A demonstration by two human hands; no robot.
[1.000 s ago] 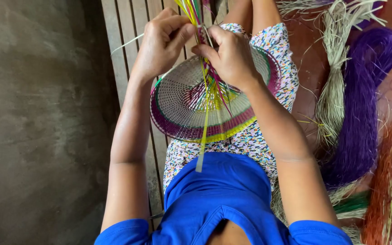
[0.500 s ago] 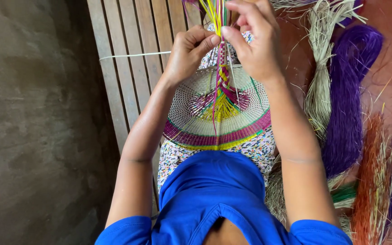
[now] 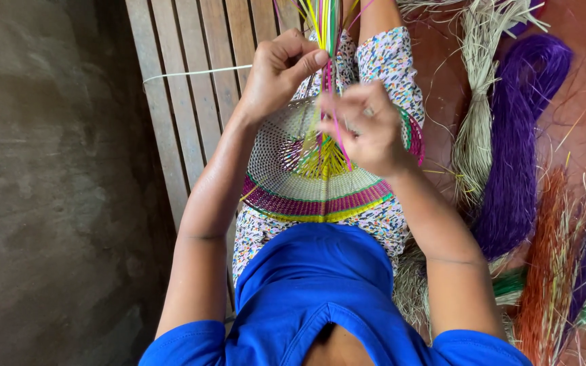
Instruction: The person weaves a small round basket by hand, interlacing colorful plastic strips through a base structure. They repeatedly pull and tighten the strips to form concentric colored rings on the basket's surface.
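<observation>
Seen from above, looking down onto a lap; left hand (image 3: 281, 71) curling closed, thumb pressing against forefinger, pinching the strands (image 3: 325, 27) where these are rising in a bundle toward the top edge; right hand (image 3: 367, 125) lying just below and to the right of the left, fingers bent and half closed around the same strands lower down, gripping a few pink ones; exact finger contact partly blurring, so not telling which strand is passing under which finger.

Resting on the lap, under both hands: basket base (image 3: 313, 183), round and flat, tilting slightly toward the viewer; pale weave at its middle, ringed near the rim by purple, green and yellow bands; strands fanning upward from its centre in yellow, green and pink.

Lying beneath the basket base: patterned cloth (image 3: 388, 61) covering the legs, speckled in many colours; blue shirt (image 3: 313, 291) filling the lower middle.

Running behind the lap at upper left: slatted bench (image 3: 191, 81), wooden, with one pale fibre (image 3: 198, 72) lying across its boards, apart from the hands.

Lying on the reddish floor at right, well apart from the hands: straw bundle (image 3: 475, 135), pale and tied; purple bundle (image 3: 520, 149) just beside it; orange bundle (image 3: 544, 271) nearer the lower corner; grey wall (image 3: 42, 203) taking up the left side.
</observation>
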